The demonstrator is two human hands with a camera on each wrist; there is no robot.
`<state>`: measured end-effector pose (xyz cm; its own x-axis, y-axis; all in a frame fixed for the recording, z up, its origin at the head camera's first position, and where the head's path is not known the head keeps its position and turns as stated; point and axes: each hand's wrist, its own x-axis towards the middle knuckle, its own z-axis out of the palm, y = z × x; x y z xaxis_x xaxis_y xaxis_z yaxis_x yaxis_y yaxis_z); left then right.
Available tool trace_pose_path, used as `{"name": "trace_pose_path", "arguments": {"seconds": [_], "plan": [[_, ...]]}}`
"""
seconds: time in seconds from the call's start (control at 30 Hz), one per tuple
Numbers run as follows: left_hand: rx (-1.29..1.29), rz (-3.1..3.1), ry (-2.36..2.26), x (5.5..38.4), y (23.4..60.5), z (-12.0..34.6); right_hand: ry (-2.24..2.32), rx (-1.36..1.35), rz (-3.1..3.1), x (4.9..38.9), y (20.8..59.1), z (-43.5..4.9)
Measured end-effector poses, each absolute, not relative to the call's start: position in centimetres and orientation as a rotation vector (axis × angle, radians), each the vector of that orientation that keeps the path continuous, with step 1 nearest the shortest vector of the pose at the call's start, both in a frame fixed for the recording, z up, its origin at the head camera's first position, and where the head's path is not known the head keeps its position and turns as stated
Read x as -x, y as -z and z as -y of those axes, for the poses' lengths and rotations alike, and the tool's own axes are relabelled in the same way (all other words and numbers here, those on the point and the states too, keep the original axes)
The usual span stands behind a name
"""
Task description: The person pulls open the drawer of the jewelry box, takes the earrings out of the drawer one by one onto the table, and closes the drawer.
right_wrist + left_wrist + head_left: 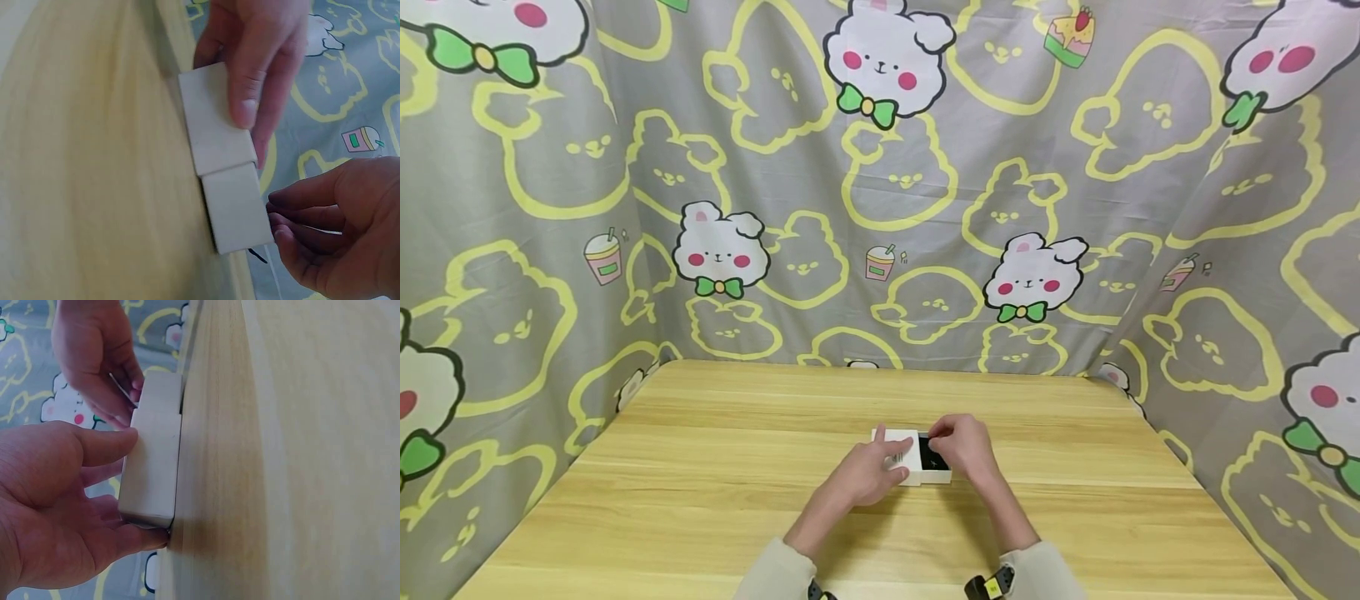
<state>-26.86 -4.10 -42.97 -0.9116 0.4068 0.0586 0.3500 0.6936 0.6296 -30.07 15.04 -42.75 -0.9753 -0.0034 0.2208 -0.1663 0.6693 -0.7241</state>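
Observation:
A small white box [897, 457] lies on the table, its sleeve and inner tray slid partly apart. In the exposed tray [936, 477], at the right end, is a flat black item [933, 454] with a small light mark. My left hand [867, 472] grips the sleeve, thumb on the near side and fingers over the top and around the end. My right hand [964, 444] is over the tray, its bent fingertips pinching at the black item; the exact contact is hidden. In the right wrist view a thin dark strip [257, 255] sticks out past the tray's end.
The box and both hands are on a light wood-grain table [700, 475]. Grey curtains [805, 183] printed with rabbits and yellow outlines hang behind it and at both sides. Dark straps with yellow labels [992, 588] sit by the sleeve cuffs.

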Motion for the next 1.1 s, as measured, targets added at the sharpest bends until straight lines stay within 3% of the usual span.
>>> {"name": "trace_pose_path", "arguments": {"seconds": [1.1], "plan": [[-0.619,-2.804,-1.042,26.9,43.1,4.1,-0.92,-0.175,2.765,29.8,43.4,-13.6]]}}
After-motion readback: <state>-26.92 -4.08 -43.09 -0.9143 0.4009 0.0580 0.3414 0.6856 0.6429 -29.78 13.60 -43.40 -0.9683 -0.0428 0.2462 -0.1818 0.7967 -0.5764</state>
